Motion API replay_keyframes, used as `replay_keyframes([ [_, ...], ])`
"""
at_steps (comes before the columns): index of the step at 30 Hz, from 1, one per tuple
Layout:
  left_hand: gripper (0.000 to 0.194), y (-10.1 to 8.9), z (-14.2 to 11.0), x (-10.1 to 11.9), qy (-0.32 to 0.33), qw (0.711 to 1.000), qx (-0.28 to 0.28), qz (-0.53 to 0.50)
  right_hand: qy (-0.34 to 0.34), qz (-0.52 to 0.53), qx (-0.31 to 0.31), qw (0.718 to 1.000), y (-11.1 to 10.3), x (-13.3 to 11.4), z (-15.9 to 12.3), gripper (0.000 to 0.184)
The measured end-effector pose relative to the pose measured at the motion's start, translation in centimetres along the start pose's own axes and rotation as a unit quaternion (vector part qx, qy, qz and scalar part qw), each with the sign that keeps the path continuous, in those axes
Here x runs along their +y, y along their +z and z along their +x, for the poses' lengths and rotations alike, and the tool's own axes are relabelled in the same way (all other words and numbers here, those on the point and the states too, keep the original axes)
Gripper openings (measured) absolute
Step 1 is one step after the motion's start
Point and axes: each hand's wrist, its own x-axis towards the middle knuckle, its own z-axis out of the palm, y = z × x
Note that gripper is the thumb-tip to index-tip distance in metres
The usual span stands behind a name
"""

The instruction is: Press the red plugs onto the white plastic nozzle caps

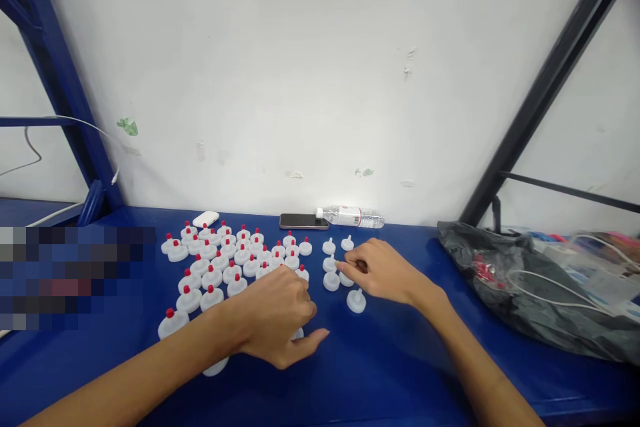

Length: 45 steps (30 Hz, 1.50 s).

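Observation:
My left hand (275, 317) is over the front of a group of white round caps with red tips (211, 277). Its fingers are curled and the thumb points right. A white cap (298, 333) shows partly between thumb and fingers; the hand covers the rest of it. My right hand (383, 270) has thumb and forefinger closed at the nozzle of a white cap (346, 280), which the hand partly hides. Around it stand several white caps with bare nozzles (331, 281), one of them nearer to me (357, 301).
Along the wall lie a phone (303, 221), a clear water bottle (350, 216) and a white case (206, 219). A dark plastic bag (530, 307) with small red parts (485, 270) is at the right. Metal posts (545, 80) frame the blue table (370, 373).

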Motion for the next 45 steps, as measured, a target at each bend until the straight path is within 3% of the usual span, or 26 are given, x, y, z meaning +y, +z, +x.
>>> replay_keyframes([
  [6,0.043,0.1,0.1,-0.4,0.0,0.998,-0.024,0.05,-0.018,0.008,0.014,1.0,0.6,-0.1,0.1,0.052],
  [10,0.041,0.2,0.1,-0.6,0.002,0.998,-0.007,0.059,-0.032,0.022,0.02,0.999,0.9,-0.3,0.1,0.054],
  [14,0.044,0.1,0.2,-1.0,-0.019,0.997,0.056,0.05,-0.037,0.103,0.002,0.994,0.6,-1.0,0.0,0.054],
  [18,0.049,-0.2,0.4,-1.6,-0.071,0.986,0.147,0.043,-0.041,0.228,-0.065,0.971,0.3,-1.9,-0.1,0.032],
  [21,0.049,-0.1,0.5,-2.0,-0.098,0.973,0.205,0.044,-0.047,0.277,-0.102,0.954,0.5,-2.6,-0.1,0.042],
  [25,0.049,0.2,0.6,-2.1,-0.104,0.964,0.24,0.051,-0.055,0.298,-0.112,0.946,0.8,-2.8,-0.1,0.039],
  [32,0.048,0.4,0.5,-1.7,-0.11,0.961,0.247,0.05,-0.068,0.311,-0.103,0.942,1.0,-3.0,0.0,0.036],
  [37,0.045,0.5,0.6,-1.8,-0.127,0.967,0.219,0.03,-0.081,0.292,-0.085,0.949,1.4,-3.4,0.2,0.029],
  [42,0.018,-0.4,0.4,-1.7,-0.162,0.971,0.174,-0.009,-0.061,0.285,-0.03,0.956,1.0,-2.6,0.3,0.032],
  [45,0.029,-0.6,0.4,-1.6,-0.169,0.972,0.16,-0.017,-0.052,0.316,-0.003,0.947,0.7,-2.2,0.3,0.04],
])
